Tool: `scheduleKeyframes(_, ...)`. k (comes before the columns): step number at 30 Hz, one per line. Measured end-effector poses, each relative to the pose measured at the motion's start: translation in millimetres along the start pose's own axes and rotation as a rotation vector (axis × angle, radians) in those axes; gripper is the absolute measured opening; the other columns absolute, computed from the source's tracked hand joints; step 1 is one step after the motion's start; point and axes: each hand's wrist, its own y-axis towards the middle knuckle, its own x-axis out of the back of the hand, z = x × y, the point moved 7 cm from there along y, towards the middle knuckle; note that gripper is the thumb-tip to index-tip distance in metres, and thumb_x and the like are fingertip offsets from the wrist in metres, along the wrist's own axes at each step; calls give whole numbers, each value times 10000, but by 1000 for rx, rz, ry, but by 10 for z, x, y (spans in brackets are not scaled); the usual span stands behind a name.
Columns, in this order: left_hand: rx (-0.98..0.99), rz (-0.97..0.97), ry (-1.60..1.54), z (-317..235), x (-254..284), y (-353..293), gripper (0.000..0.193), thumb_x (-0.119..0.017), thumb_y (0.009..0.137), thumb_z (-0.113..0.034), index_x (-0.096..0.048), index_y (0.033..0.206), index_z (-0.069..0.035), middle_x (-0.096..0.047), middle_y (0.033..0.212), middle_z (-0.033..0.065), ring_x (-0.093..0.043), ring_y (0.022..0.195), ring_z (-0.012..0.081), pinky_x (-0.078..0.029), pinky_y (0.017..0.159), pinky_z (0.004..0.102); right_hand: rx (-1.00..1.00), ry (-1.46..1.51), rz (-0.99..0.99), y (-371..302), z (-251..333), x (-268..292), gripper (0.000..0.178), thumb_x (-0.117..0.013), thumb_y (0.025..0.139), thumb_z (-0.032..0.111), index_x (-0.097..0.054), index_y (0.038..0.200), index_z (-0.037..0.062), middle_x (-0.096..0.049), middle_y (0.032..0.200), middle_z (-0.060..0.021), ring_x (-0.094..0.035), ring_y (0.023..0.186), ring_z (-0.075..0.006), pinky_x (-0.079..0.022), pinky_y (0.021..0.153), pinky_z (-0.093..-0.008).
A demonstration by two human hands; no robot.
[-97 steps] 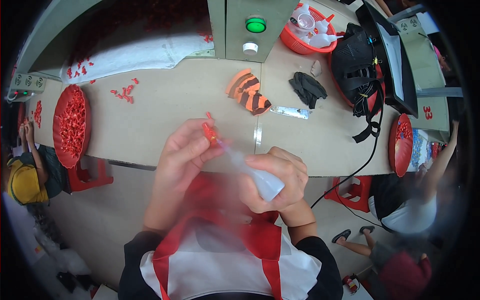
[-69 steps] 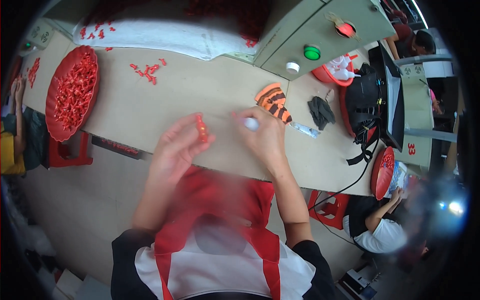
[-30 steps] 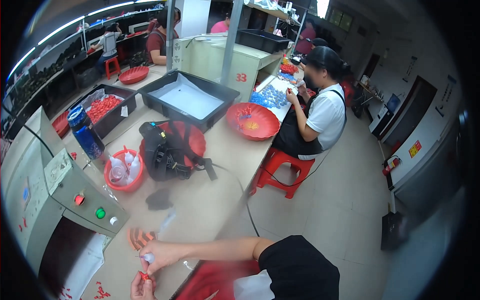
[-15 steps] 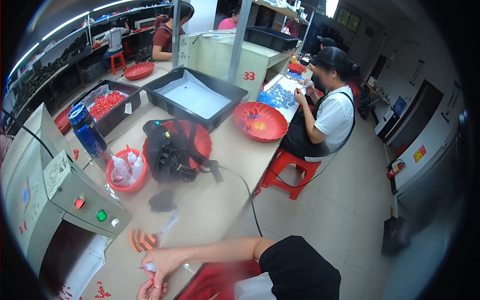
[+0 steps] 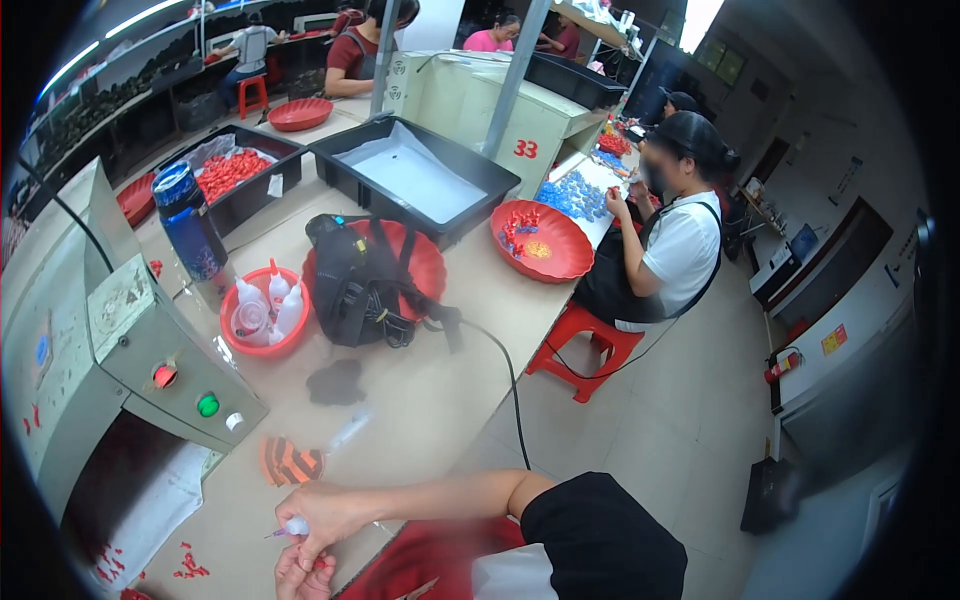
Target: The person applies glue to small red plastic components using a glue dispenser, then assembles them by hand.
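My right hand comes in from the right under a black sleeve. It is closed round a small whitish squeeze bottle, whose thin needle tip points left. Just below, at the lower edge, my left hand is closed with its fingers pinching a small red piece. The two hands are close together over the near edge of the table. Several loose red pieces lie to the left of them. An orange and black striped object rests just beyond my right hand.
A green-grey machine with a dark opening stands at left. Beyond the hands are a red basket of squeeze bottles, a blue bottle, a black bag on a red tray and black bins. A co-worker sits at right.
The whole view has shifted a little, with the table things appearing slightly farther right. Both hands keep their hold and stay close together.
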Motion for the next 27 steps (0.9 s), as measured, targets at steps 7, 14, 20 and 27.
scheduleKeyframes(7, -116, 27, -308, 74, 443, -185, 480, -617, 812, -182, -463, 1218, 23, -533, 1183, 131, -513, 1075, 280, -408, 957, 420, 73, -28, -165, -49, -52, -43, 347, -760, 640, 294, -586, 801, 40, -596, 762, -74, -568, 708, -211, -439, 626, -326)
scheduleKeyframes(14, -151, 142, -586, -21, 333, -143, 336, -598, 816, -183, -548, 1106, -21, -554, 1153, 152, -477, 1115, 276, -365, 964, 400, -123, -255, -437, -183, -241, 621, 190, -724, 696, 188, -636, 815, 69, -623, 846, -95, -610, 779, -262, -481, 699, -339)
scheduleKeyframes(20, -162, 316, -695, -148, 112, -73, 397, -579, 847, -189, -474, 1186, -11, -492, 1164, 200, -468, 1117, 345, -465, 879, 401, -49, -440, -493, -11, -180, 724, 141, -689, 712, 57, -648, 844, 29, -628, 794, -66, -600, 710, -144, -466, 649, -269)
scheduleKeyframes(27, -127, 317, -766, -8, 89, -61, 422, -587, 851, -198, -448, 1199, -4, -451, 1202, 198, -520, 1036, 333, -518, 848, 379, 54, -859, -375, 242, -199, 353, 158, -680, 692, 57, -660, 848, 56, -624, 789, -103, -616, 645, -199, -468, 592, -299)
